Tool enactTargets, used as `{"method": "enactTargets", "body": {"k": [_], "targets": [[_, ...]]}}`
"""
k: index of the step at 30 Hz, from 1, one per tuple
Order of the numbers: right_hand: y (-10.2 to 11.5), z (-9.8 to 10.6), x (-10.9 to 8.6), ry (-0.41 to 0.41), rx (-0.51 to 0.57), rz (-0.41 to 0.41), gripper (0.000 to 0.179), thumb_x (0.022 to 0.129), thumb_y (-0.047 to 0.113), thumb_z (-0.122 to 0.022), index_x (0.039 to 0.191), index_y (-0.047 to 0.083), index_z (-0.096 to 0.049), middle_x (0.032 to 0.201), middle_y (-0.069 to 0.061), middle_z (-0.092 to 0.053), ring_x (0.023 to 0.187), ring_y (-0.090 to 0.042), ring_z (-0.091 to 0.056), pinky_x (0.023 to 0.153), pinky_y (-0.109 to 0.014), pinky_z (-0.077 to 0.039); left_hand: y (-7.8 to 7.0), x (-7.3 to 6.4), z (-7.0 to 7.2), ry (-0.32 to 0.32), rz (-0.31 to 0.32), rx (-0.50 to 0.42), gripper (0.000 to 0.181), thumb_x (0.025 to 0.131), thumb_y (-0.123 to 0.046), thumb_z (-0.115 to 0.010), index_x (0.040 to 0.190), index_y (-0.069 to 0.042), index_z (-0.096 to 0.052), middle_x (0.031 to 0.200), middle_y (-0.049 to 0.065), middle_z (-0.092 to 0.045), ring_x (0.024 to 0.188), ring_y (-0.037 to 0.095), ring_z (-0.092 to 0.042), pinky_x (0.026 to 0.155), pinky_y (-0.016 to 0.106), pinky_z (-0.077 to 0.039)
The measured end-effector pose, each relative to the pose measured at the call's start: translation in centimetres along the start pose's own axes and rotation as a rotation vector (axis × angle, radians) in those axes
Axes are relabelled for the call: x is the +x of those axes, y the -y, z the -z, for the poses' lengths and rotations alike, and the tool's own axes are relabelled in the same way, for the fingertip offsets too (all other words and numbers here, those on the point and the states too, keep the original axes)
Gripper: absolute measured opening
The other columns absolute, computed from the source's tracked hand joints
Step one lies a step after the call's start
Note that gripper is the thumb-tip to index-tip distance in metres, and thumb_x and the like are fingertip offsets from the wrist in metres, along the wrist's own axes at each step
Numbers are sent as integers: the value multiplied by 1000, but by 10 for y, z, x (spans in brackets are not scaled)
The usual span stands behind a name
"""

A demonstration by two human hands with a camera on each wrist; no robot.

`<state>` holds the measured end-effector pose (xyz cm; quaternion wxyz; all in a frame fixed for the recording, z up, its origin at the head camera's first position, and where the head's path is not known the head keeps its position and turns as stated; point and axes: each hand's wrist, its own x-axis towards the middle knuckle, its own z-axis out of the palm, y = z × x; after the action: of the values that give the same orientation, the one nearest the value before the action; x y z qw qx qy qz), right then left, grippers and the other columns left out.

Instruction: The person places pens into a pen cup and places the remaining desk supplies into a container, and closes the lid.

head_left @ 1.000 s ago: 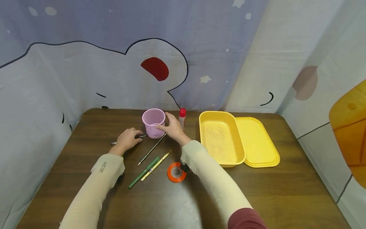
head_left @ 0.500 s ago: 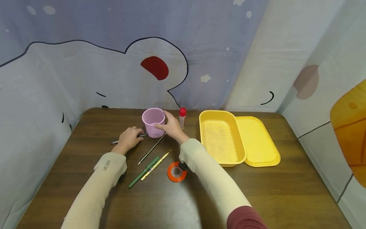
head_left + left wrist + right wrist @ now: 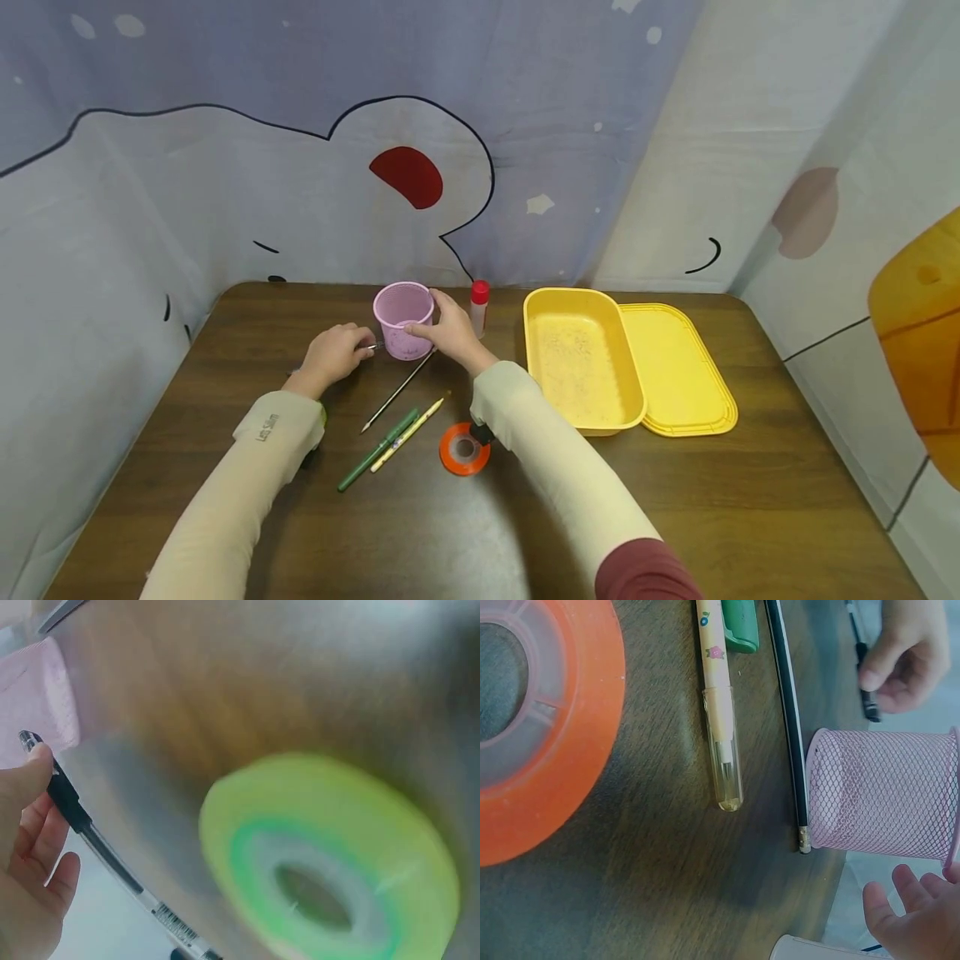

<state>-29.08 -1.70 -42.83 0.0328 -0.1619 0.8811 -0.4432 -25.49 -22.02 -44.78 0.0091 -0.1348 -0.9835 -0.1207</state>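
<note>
In the head view my left hand [image 3: 330,357] pinches a black-gripped pen [image 3: 67,799] between thumb and fingers, left of a pink mesh pen cup [image 3: 405,333]. The pen's clear barrel with a barcode label slants down behind the hand in the left wrist view. My right hand [image 3: 454,335] holds the cup's right side near the rim, thumb across its front; in the right wrist view the lower fingers stand free of the mesh. The cup is upright. A dark pencil [image 3: 787,712] lies against its base, eraser end towards it.
Nearer lie a green pen [image 3: 377,450], a yellow flowered pen [image 3: 407,435] and an orange tape roll [image 3: 464,450]. A yellow-green tape roll [image 3: 330,802] is under the left wrist. A red-capped glue stick [image 3: 479,310], yellow tub [image 3: 585,358] and lid [image 3: 678,371] stand right.
The left hand has risen slightly with the pen, tilting it, and the pen's tail has passed behind the wrist. The left sleeve has shifted left. The right hand and cup stay put.
</note>
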Motion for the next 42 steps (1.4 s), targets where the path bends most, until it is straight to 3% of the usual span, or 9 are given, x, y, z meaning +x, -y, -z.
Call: {"method": "enactTargets", "body": {"k": [12,17,22,25,32,37,42], "targets": [[0,1,1,6,-15,-2,73,72,29,-72,132,6,-37,134,-7,-43,123,-20,-41,101,-35,-34,9,-4,56,-1,17,-158,18,83,-21,-60,95,-7,-61,85,8,-64,78,23,-58,67,39,-44],[1,1,0,5,-23,-5,73,72,29,-72,132,6,-37,134,-8,-43,123,-20,-40,102,-35,-34,12,-7,83,-25,76,-263,23,84,-26,-59,97,-7,-59,89,11,-63,83,25,-56,71,40,-43],[1,2,-1,6,-14,-6,73,72,29,-72,133,5,-37,135,-8,-42,124,-20,-40,102,-35,-34,12,-6,107,-105,151,-424,33,84,-33,-58,101,-4,-58,94,14,-60,86,23,-53,69,34,-42],[1,2,-2,3,-8,-5,73,72,29,-72,132,6,-37,134,-8,-43,123,-20,-41,101,-35,-35,10,-4,117,-157,180,-513,40,83,-39,-58,103,-4,-57,93,9,-59,84,15,-52,68,29,-41],[-1,3,-2,1,-8,-4,73,72,29,-72,132,6,-38,133,-8,-44,121,-20,-42,101,-36,-35,4,2,126,-274,239,-841,33,80,-39,-61,98,-12,-54,79,-18,-55,72,-1,-57,74,22,-41],[-1,3,-3,-2,-12,-6,72,72,29,-72,132,7,-38,132,-7,-45,120,-20,-43,100,-36,-35,-1,10,126,-411,265,-1161,20,78,-26,-66,89,-15,-54,74,-15,-59,65,0,-59,69,15,-45],[0,2,-3,-4,-13,-4,72,72,29,-72,131,7,-39,132,-7,-45,120,-20,-43,100,-36,-36,-6,17,120,-527,322,-1395,16,76,-16,-68,82,-13,-54,69,-11,-61,58,3,-60,64,13,-47]]}}
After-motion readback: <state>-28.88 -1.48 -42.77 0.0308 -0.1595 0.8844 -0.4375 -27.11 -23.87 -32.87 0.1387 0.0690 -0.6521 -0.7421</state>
